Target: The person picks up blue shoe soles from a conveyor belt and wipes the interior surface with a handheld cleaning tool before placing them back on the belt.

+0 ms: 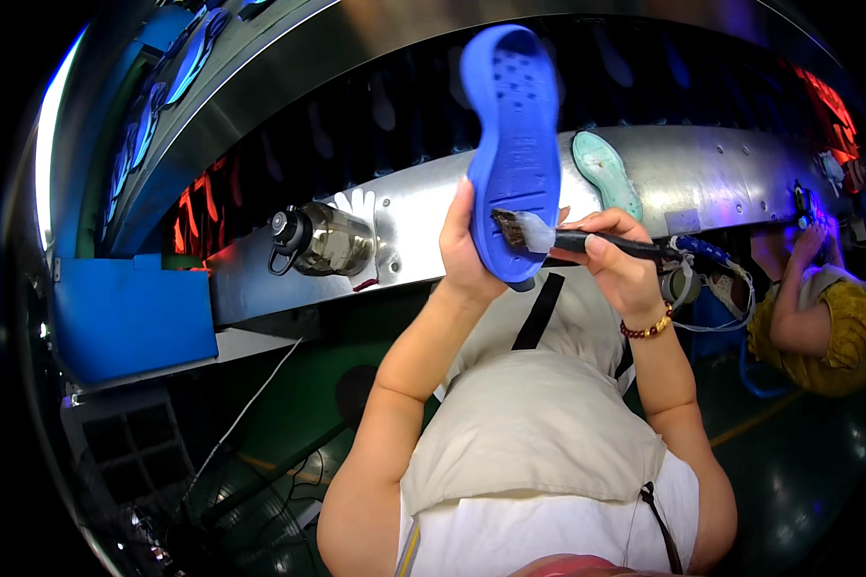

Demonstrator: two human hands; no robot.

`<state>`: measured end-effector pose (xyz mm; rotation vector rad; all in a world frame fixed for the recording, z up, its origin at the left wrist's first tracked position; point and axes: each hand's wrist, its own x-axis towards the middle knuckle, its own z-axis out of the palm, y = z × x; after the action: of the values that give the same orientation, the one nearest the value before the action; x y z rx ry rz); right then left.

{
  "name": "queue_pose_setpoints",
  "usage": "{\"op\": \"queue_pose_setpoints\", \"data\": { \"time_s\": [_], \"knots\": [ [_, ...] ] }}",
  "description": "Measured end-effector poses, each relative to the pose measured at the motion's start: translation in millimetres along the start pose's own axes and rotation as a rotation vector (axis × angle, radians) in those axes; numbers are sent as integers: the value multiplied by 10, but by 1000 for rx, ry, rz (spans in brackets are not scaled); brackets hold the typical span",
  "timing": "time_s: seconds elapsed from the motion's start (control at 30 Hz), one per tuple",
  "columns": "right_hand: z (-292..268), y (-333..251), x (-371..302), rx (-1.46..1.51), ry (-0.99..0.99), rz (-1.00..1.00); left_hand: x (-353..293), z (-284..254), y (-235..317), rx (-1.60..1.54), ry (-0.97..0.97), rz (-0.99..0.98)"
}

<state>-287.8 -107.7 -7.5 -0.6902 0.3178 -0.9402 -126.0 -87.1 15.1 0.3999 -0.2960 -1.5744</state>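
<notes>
A blue shoe sole (pixel 518 125) stands lengthwise in front of me, its hollow, ribbed inner face toward me. My left hand (pixel 466 252) grips its lower left edge, with the thumb along the side. In my right hand (pixel 618 262) is a brush (pixel 541 234) with a black handle and pale bristles, dark at the tip. The bristles touch the inner face near the sole's lower end. A cord and thin tubing (pixel 712 252) run by the handle's far end. Just right of the blue sole, a mint-green sole (pixel 606 171) rests on the metal ledge (pixel 423 197).
A dark, clear-bodied bottle (pixel 332 240) and a white glove (pixel 358 204) sit on the ledge at left. Behind it runs a dark conveyor (pixel 385 111) carrying several soles. A blue box (pixel 135 322) stands left. Another person (pixel 808 322) works at right.
</notes>
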Motion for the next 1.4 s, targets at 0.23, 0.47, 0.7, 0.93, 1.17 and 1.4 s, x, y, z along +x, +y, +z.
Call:
{"op": "queue_pose_setpoints", "data": {
  "time_s": [0.23,0.47,0.7,0.93,1.17,1.4],
  "knots": [
    [126,-130,-64,-462,-236,-78,35,-158,47,2,-67,-36],
    [138,-329,128,-900,-442,-228,90,-202,124,101,-69,13],
    [264,-308,37,-927,-546,-183,136,-170,240,-121,-110,-181],
    [131,-472,194,-1052,-655,-118,123,-143,336,257,37,-637],
    [215,-718,230,-1174,-787,-108,11,-143,369,484,-11,-694],
    [125,-814,285,-1168,-905,86,-87,-175,393,647,58,-696]
  ]
}}
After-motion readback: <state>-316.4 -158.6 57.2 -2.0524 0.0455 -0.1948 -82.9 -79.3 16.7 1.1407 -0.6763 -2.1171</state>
